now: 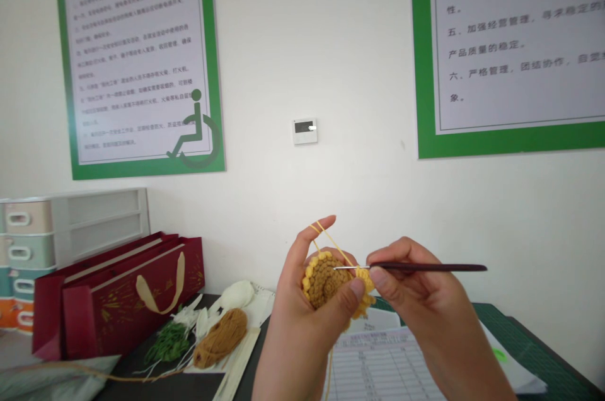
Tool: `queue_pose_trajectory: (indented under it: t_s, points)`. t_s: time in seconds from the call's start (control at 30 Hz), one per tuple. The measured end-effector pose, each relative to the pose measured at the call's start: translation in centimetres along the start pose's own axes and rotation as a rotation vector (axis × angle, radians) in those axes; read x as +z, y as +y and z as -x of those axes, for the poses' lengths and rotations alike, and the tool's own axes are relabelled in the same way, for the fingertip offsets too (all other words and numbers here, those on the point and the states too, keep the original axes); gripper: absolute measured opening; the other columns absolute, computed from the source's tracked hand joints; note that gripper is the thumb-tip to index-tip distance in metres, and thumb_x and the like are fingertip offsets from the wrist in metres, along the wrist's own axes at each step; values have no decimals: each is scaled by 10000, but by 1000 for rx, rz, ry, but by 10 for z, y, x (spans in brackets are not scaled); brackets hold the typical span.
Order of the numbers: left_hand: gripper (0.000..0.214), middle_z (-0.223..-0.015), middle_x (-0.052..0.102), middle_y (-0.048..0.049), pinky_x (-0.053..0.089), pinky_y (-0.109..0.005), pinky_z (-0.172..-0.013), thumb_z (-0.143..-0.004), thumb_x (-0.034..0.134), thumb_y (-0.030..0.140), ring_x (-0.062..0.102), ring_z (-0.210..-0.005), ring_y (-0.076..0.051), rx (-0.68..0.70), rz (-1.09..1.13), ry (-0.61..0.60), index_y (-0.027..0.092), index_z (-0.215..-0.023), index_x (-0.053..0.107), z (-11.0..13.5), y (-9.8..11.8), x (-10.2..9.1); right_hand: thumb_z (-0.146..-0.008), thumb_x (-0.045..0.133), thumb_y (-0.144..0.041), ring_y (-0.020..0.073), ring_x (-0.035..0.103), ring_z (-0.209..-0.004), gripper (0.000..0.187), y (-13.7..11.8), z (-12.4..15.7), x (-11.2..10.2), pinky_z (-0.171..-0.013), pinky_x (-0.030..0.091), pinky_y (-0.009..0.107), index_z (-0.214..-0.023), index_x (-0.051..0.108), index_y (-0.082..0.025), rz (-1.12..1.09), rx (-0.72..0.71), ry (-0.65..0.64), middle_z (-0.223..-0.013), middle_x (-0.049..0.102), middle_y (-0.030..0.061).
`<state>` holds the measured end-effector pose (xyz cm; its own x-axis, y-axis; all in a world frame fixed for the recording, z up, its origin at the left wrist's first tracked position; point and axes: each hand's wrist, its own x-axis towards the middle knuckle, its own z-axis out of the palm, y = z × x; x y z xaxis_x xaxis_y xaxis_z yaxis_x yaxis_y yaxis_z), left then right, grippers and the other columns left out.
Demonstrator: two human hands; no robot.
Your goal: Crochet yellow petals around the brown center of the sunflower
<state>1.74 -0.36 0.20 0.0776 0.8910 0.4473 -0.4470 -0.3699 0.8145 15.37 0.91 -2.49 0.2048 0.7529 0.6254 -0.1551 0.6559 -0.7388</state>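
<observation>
My left hand [312, 319] grips a round crocheted piece [326, 281], brown in the middle with a yellow edge, its thumb pressed on the front. Yellow yarn [333, 242] loops over the raised left index finger and runs down to the edge of the work. In my right hand [420, 294] is a crochet hook [435, 267] with a dark handle, held level between thumb and fingers. Its thin metal shaft points left, across the front of the crocheted piece. Whether the tip sits in a stitch I cannot tell.
At left on the dark table lie a brown yarn skein [221, 338], green yarn [169, 341] and white yarn [237, 294]. Dark red gift bags [127, 300] stand before plastic drawers [101, 218]. Printed sheets [378, 363] rest on a green cutting mat [534, 350] beneath my hands.
</observation>
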Motion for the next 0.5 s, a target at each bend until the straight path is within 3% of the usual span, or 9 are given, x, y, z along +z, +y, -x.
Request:
queue_pose_trajectory:
  t_s: [0.2, 0.5]
  points:
    - [730, -833, 701, 11, 429, -201, -597, -745, 891, 166, 547, -655, -96, -2, 3, -4, 238, -1400, 579, -1, -1, -2, -772, 874, -395, 160, 644, -724, 212, -3, 2, 2, -702, 549, 278, -811, 738, -237, -16, 21, 43, -756, 686, 6]
    - [733, -825, 674, 9, 379, -229, -579, -735, 897, 165, 537, -658, -107, -67, 53, -113, 215, -1394, 581, -6, 0, -8, -745, 896, -409, 147, 607, -694, 250, 5, -3, 1, -651, 500, 266, -774, 719, -236, -241, 154, -47, -757, 718, 11]
